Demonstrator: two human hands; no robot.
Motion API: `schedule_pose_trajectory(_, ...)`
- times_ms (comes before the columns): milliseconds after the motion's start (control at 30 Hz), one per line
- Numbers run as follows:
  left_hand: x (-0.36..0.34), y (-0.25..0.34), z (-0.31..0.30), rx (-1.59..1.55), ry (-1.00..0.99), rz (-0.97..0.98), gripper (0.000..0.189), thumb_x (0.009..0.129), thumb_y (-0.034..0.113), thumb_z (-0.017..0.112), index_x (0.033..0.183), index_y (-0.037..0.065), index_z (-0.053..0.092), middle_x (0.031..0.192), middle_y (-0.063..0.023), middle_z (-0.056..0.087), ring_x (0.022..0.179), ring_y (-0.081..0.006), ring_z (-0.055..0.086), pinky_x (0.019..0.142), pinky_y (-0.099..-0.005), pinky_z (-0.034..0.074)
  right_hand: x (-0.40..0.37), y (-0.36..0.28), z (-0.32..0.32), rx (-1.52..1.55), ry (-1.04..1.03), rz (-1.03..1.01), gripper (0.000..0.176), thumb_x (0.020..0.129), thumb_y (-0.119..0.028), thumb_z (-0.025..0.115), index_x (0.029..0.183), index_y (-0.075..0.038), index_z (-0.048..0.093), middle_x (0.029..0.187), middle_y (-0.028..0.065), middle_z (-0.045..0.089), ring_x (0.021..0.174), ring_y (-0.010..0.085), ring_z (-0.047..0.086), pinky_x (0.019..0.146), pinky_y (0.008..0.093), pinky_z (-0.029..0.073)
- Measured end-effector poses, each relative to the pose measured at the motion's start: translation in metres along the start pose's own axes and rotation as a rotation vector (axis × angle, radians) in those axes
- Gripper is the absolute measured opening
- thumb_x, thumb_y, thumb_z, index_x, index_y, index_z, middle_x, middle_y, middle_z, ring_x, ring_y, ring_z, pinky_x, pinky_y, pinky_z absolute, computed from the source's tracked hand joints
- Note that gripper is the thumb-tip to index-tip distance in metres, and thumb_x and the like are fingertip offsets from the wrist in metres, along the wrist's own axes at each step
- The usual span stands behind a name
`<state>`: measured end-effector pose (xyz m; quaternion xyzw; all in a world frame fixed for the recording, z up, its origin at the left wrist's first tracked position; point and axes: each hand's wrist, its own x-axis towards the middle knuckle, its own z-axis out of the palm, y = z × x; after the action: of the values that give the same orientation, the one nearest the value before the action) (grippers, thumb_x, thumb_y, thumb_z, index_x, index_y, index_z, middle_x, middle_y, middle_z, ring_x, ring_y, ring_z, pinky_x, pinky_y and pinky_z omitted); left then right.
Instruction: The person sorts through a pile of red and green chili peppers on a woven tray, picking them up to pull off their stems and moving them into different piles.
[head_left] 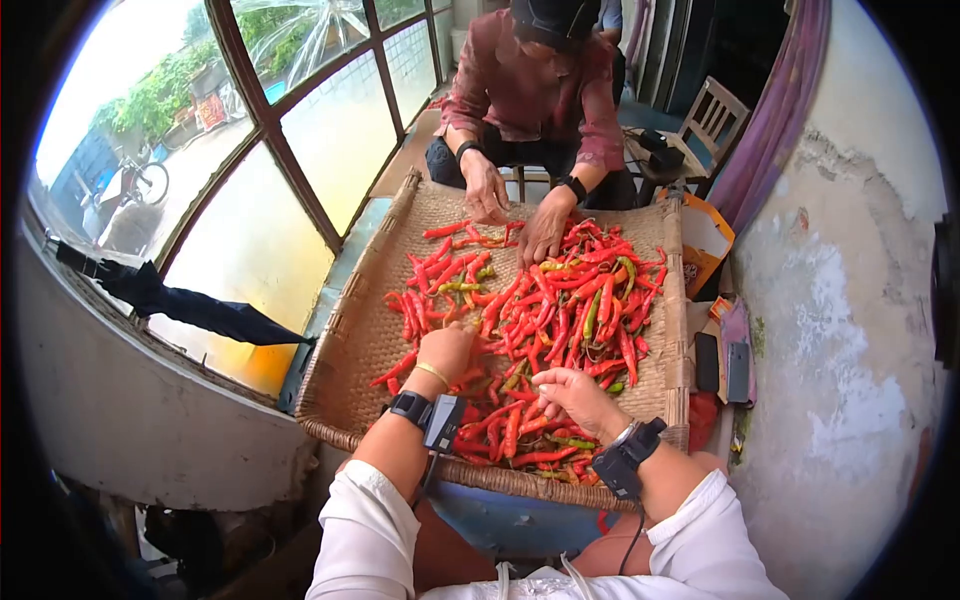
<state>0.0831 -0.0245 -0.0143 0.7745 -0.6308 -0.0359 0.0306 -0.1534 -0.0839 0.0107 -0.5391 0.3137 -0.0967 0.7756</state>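
Observation:
Red chili peppers (575,320), with a few green and yellowish ones among them, lie heaped in a shallow woven basket (340,370). My left hand (447,350) reaches over the left part of the pile. Its fingertips are smeared by motion and partly hidden, so what they hold does not show. To the right, my right hand (580,398) is just above the near peppers with its fingers curled and thumb and forefinger close together. Anything pinched there is too small to make out. Both my wrists carry strapped devices.
Across the basket sits another person (535,90), whose hands (545,230) are at the far peppers. A folded umbrella (220,315) leans along the window at left. Phones (738,372) lie beside the basket at right, near a rough wall (830,300). A wooden chair (712,120) stands behind.

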Motion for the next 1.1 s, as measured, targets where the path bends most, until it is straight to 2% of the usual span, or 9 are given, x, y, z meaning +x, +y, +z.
schedule_pose_trajectory(433, -0.012, 0.033, -0.026, -0.077, 0.225, 0.124, 0.015, 0.076, 0.021, 0.054, 0.082, 0.008, 0.056, 0.08, -0.0086, 0.058, 0.069, -0.0263, 0.06, 0.055, -0.0386, 0.048, -0.003, 0.002, 0.0, -0.133, 0.013, 0.04, 0.022, 0.086, -0.012, 0.051, 0.105, -0.002, 0.052, 0.074, -0.0001, 0.056, 0.061, 0.0053, 0.054, 0.051, 0.0178, 0.043)
schedule_pose_trajectory(567, -0.029, 0.067, -0.036, -0.653, 0.265, 0.187, 0.012, 0.08, 0.018, 0.057, 0.085, 0.007, 0.056, 0.069, -0.0062, 0.058, 0.058, -0.0199, 0.058, 0.052, -0.031, 0.047, 0.012, 0.029, -0.007, -0.287, 0.113, -0.262, 0.026, 0.086, -0.015, 0.052, 0.108, -0.003, 0.052, 0.077, -0.001, 0.058, 0.066, 0.0048, 0.054, 0.053, 0.0188, 0.043)
schedule_pose_trajectory(633, -0.035, 0.073, -0.032, -1.346, -0.082, 0.0, 0.013, 0.083, 0.018, 0.056, 0.086, 0.005, 0.055, 0.065, -0.0017, 0.057, 0.055, -0.0098, 0.054, 0.05, -0.0235, 0.045, 0.008, 0.024, -0.003, -0.385, 0.119, -0.407, 0.026, 0.085, -0.016, 0.053, 0.108, -0.004, 0.052, 0.079, -0.0013, 0.058, 0.068, 0.0046, 0.055, 0.053, 0.0189, 0.043)
schedule_pose_trajectory(700, -0.037, 0.072, -0.042, -1.376, -0.155, -0.056, 0.014, 0.085, 0.019, 0.054, 0.085, 0.005, 0.055, 0.066, 0.0, 0.056, 0.055, -0.0071, 0.053, 0.05, -0.0212, 0.044, -0.011, -0.002, 0.005, -0.208, -0.122, 0.116, 0.023, 0.086, -0.018, 0.053, 0.105, -0.005, 0.055, 0.079, -0.0013, 0.06, 0.066, 0.0046, 0.054, 0.052, 0.0181, 0.043)
schedule_pose_trajectory(800, -0.029, 0.054, -0.048, -1.416, -0.233, -0.127, 0.021, 0.087, 0.025, 0.053, 0.09, 0.004, 0.055, 0.074, 0.0006, 0.058, 0.063, -0.0051, 0.056, 0.056, -0.0198, 0.047, -0.011, 0.007, 0.005, -0.26, -0.152, 0.092, 0.02, 0.086, -0.019, 0.053, 0.102, -0.007, 0.056, 0.078, -0.0016, 0.06, 0.064, 0.0046, 0.054, 0.051, 0.0175, 0.042)
schedule_pose_trajectory(867, -0.02, 0.043, -0.049, -2.079, 0.187, -0.27, 0.024, 0.087, 0.025, 0.053, 0.094, 0.003, 0.054, 0.083, -0.0012, 0.058, 0.067, -0.006, 0.056, 0.059, -0.0213, 0.048, -0.011, 0.008, 0.003, -0.243, -0.137, 0.105, 0.02, 0.086, -0.018, 0.052, 0.101, -0.006, 0.056, 0.077, -0.0009, 0.06, 0.062, 0.0047, 0.054, 0.05, 0.0171, 0.042)
schedule_pose_trajectory(933, -0.013, 0.03, -0.034, -2.079, 0.238, -0.272, 0.032, 0.086, 0.026, 0.054, 0.104, 0.0, 0.05, 0.094, -0.0042, 0.057, 0.068, -0.0086, 0.057, 0.059, -0.0228, 0.048, -0.009, 0.009, 0.001, -0.356, -0.099, 0.067, 0.021, 0.085, -0.018, 0.053, 0.102, -0.005, 0.056, 0.075, -0.0003, 0.06, 0.063, 0.0051, 0.054, 0.05, 0.0184, 0.043)
schedule_pose_trajectory(1033, -0.027, 0.044, -0.027, -0.947, 0.066, -0.019, 0.032, 0.085, 0.024, 0.054, 0.106, -0.001, 0.055, 0.085, -0.0075, 0.062, 0.069, -0.0122, 0.059, 0.061, -0.0248, 0.048, -0.01, 0.005, -0.005, -0.967, -0.168, -0.167, 0.032, 0.075, -0.025, 0.06, 0.101, -0.006, 0.058, 0.083, 0.0121, 0.061, 0.08, 0.0246, 0.059, 0.073, 0.0338, 0.046)
schedule_pose_trajectory(1100, -0.029, 0.055, -0.015, -0.676, -0.085, 0.289, 0.026, 0.077, 0.023, 0.06, 0.098, 0.007, 0.06, 0.075, -0.0114, 0.062, 0.067, -0.0208, 0.061, 0.064, -0.0311, 0.048, -0.007, 0.016, -0.008, -0.977, -0.195, -0.263, 0.034, 0.074, -0.025, 0.06, 0.102, -0.006, 0.057, 0.089, 0.0137, 0.06, 0.086, 0.0273, 0.057, 0.076, 0.035, 0.044)
